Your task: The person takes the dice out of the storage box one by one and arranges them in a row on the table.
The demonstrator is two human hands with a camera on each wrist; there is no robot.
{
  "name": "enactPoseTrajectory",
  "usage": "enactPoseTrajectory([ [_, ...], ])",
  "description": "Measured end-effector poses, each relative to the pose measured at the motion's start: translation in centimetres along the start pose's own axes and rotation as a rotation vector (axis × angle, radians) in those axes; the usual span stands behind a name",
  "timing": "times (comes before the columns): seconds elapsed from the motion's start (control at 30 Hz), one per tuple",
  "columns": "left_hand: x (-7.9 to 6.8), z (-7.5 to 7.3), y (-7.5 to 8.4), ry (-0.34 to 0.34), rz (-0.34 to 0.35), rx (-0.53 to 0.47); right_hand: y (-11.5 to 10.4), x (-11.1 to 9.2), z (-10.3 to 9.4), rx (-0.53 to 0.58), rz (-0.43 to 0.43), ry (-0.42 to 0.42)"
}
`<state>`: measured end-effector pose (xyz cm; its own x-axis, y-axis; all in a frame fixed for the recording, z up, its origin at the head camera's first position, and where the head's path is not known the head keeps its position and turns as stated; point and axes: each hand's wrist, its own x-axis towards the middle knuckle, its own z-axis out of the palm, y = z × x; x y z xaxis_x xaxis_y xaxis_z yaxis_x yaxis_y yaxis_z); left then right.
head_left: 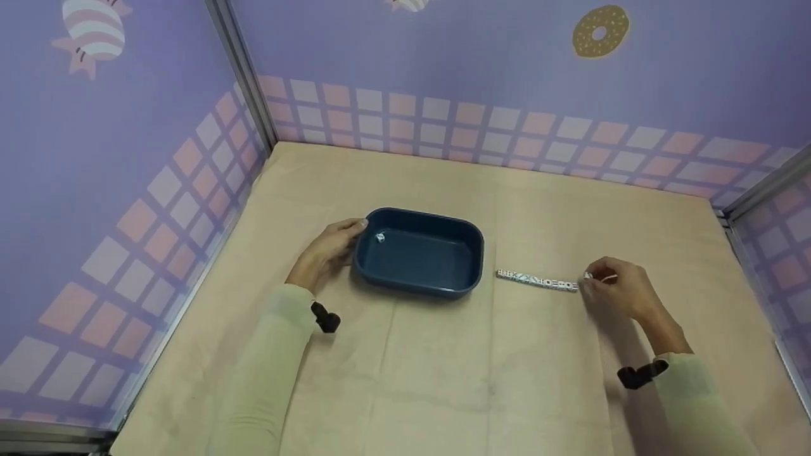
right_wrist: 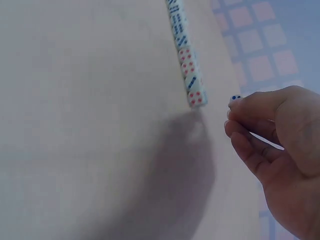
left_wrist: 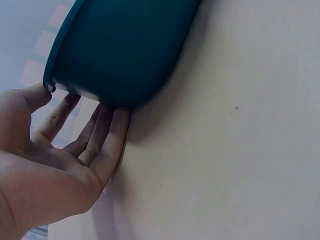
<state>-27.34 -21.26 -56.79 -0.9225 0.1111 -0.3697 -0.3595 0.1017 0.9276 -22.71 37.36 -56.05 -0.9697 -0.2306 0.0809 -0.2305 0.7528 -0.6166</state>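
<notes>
A dark blue rectangular tub (head_left: 418, 288) with rounded corners stands on the cloth, and one small white die (head_left: 380, 237) lies inside near its left end. At that end my left hand (head_left: 331, 246) holds the tub, the thumb at the rim and the fingers against the outer wall, as the left wrist view also shows. To the tub's right lies a straight row of white dice (head_left: 537, 280) with red and blue pips, set face to face. My right hand (head_left: 621, 288) pinches a single die (right_wrist: 235, 99) between thumb and fingertips, just off the row's right end.
A beige cloth (head_left: 437, 373) with fold creases covers the table. Purple panels (head_left: 443, 50) with checked borders stand along the back and sides, joined by metal posts (head_left: 244, 69). A dark wrist strap part (head_left: 326, 318) shows at each cuff.
</notes>
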Motion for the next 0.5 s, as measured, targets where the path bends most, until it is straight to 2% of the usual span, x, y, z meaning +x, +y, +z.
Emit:
enactPoseTrajectory([
  [0.17, 0.0, 0.0, 0.1, 0.004, -0.003, -0.007, 1.0, -0.7, 0.4, -0.045, 0.035, -0.037],
  [0.5, 0.1, 0.3, 0.0, 0.010, -0.021, -0.049, 1.0, -0.6, 1.3, -0.036, -0.016, -0.058],
])
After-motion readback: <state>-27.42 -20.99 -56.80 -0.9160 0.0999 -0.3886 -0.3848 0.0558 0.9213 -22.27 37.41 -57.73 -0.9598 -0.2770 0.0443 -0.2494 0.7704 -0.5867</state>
